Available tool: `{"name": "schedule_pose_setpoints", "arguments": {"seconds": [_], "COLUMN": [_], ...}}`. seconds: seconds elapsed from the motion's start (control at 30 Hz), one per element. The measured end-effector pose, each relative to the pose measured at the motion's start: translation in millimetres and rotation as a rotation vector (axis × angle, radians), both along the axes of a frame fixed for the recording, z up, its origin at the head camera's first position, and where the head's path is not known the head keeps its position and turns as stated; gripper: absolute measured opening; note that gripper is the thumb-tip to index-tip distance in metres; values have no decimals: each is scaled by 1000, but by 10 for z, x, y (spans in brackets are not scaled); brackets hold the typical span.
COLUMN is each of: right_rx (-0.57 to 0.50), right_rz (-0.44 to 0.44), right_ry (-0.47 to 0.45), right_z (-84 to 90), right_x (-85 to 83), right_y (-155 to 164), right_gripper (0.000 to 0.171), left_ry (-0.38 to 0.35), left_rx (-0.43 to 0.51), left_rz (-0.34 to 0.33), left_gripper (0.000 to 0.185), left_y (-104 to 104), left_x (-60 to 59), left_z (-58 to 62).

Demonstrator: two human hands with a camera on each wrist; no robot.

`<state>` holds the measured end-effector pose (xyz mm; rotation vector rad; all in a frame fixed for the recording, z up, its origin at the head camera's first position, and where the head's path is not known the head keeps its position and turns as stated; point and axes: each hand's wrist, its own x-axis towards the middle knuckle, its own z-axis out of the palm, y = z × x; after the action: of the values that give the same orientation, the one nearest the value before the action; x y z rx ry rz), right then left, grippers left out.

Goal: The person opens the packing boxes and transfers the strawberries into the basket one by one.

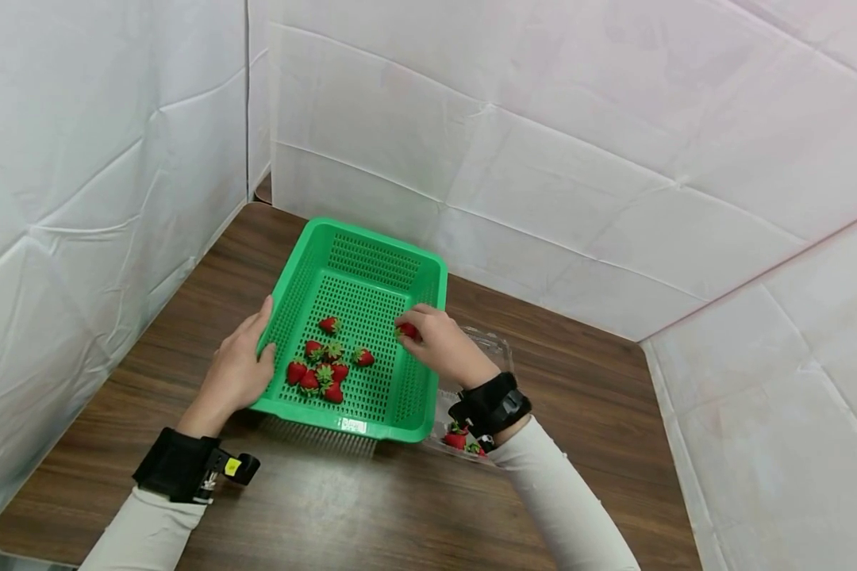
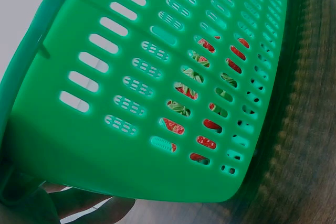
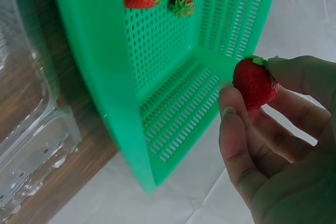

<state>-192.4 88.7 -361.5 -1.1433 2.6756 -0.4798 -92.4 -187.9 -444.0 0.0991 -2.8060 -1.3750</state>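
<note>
A green slotted plastic basket (image 1: pixel 377 240) sits on the table, with several strawberries (image 1: pixel 309 383) on its floor toward the near left. My left hand (image 1: pixel 236 369) grips the basket's left side at the rim; in the left wrist view, part of that hand's fingers (image 2: pixel 110 209) shows beside the basket wall. Above the right part of the basket, my right hand (image 1: pixel 444 346) pinches one red strawberry (image 3: pixel 254 83) by its leafy end and side, between thumb and fingertips. That strawberry is apart from the others.
To the basket's right, partly under my right wrist, lies a clear plastic container (image 1: pixel 496 346) with a few strawberries (image 1: pixel 455 438) in its near end. The brown wooden table (image 1: pixel 586 381) is bordered by white sheeting (image 1: pixel 543 198) at the back and sides.
</note>
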Motion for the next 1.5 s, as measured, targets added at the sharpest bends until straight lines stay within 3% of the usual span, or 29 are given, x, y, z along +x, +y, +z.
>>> {"name": "schedule_pose_setpoints", "arguments": {"seconds": [0.77, 1.2, 1.5], "right_rx": [119, 175, 203], "right_rz": [4, 5, -8], "right_ry": [-106, -178, -179], "right_z": [-81, -215, -274], "right_x": [-34, -77, -98], "right_y": [-314, -454, -589], "right_gripper": [28, 20, 23], "left_ry": [13, 6, 5], "left_rx": [-3, -3, 7], "left_rz": [-2, -5, -2], "left_gripper": [72, 71, 72], "left_y": [-1, -2, -8], "left_x": [-1, -1, 3], "left_z": [-6, -8, -11]}}
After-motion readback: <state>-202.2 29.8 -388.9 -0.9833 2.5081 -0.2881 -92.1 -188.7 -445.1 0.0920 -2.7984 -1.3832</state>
